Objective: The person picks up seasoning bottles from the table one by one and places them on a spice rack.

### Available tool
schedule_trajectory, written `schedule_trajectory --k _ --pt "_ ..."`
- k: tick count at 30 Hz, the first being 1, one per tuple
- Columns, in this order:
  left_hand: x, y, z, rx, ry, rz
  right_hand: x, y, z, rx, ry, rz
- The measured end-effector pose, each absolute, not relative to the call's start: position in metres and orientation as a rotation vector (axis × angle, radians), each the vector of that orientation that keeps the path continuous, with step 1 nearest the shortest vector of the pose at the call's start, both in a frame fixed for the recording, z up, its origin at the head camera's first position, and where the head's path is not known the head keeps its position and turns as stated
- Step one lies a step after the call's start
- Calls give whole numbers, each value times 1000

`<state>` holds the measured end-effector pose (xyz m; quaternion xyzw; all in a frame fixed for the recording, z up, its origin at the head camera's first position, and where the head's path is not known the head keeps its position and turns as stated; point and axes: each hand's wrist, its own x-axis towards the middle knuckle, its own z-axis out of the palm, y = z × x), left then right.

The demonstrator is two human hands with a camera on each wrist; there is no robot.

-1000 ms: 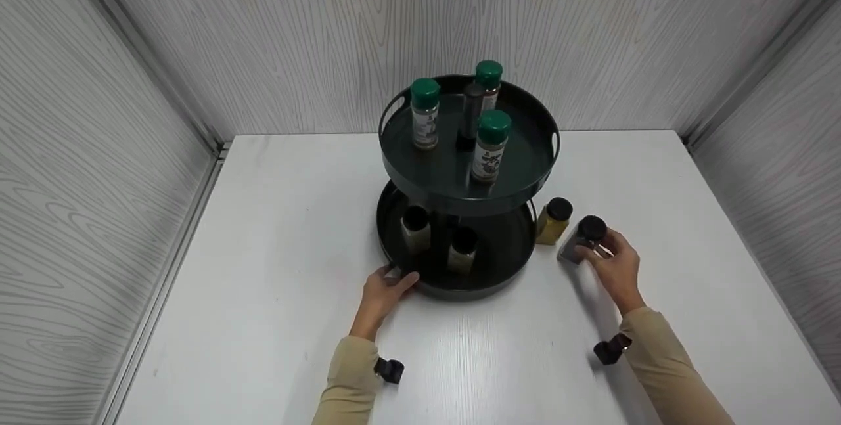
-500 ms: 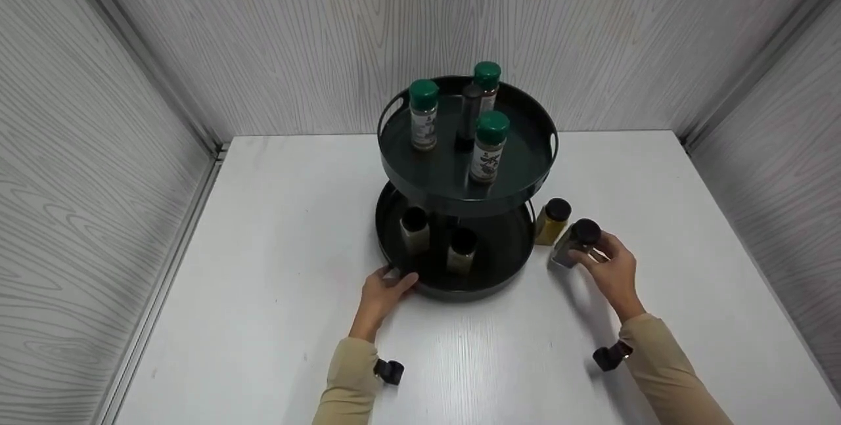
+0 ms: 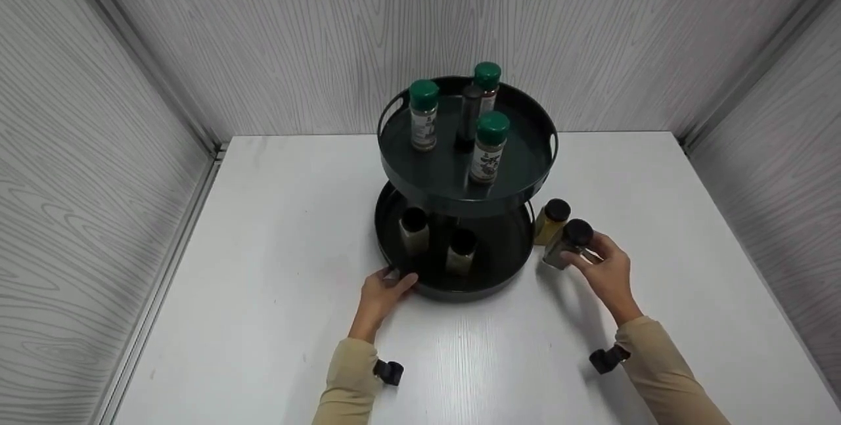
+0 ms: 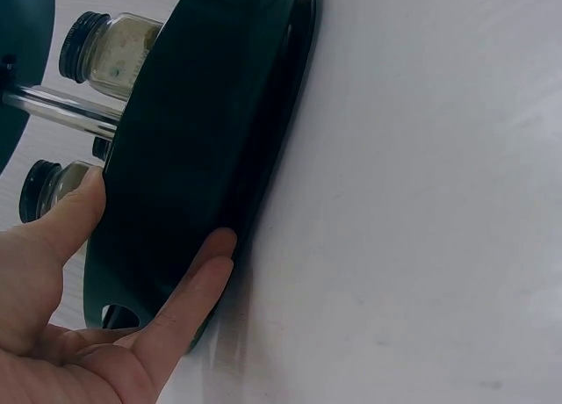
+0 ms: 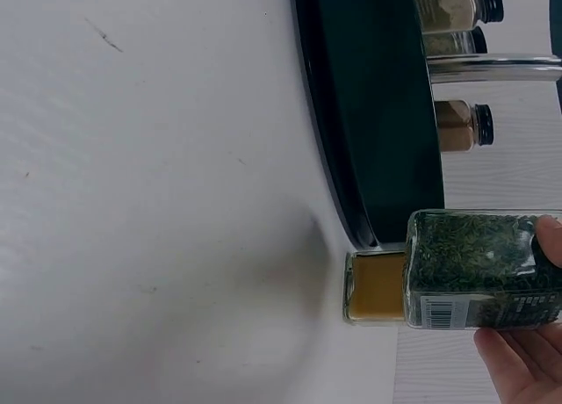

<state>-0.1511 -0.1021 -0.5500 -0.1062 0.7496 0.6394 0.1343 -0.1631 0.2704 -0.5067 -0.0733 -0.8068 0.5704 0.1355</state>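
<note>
A dark two-tier round rack (image 3: 460, 205) stands on the white table. My left hand (image 3: 380, 295) grips the front left wall of its lower tray (image 4: 189, 149), thumb over the rim and fingers against the outer side. Off the tray's right side, my right hand (image 3: 608, 274) holds a square glass spice jar (image 5: 474, 263) of dried green herbs with a black lid (image 3: 579, 232). The jar is tilted and raised above the table. Just behind it, a black-lidded jar of yellow-orange spice (image 3: 546, 228) stands on the table beside the tray.
Several green-capped spice bottles (image 3: 487, 159) stand on the upper tray around a dark central post (image 3: 469, 119). Black-lidded jars (image 3: 461, 254) stand in the lower tray; a brown-filled jar (image 5: 455, 126) shows there in the right wrist view. Grained panels (image 3: 295, 37) enclose the table.
My right hand has carried the herb jar leftward toward the lower tray and the yellow-orange jar. My left hand keeps its hold on the tray, nearly unmoved.
</note>
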Motion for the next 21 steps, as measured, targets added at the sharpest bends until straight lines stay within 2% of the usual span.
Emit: schedule_trajectory --k 9,14,21 --pt "-151 -102 -549 -305 2175 1851 -163 265 -501 -151 -2321 1661" --pt "-147 -102 -534 -289 2159 1854 -162 261 -497 -119 -2310 1672" --pt "-151 -103 -550 -265 2187 1853 -162 257 -496 -111 -2313 1665"
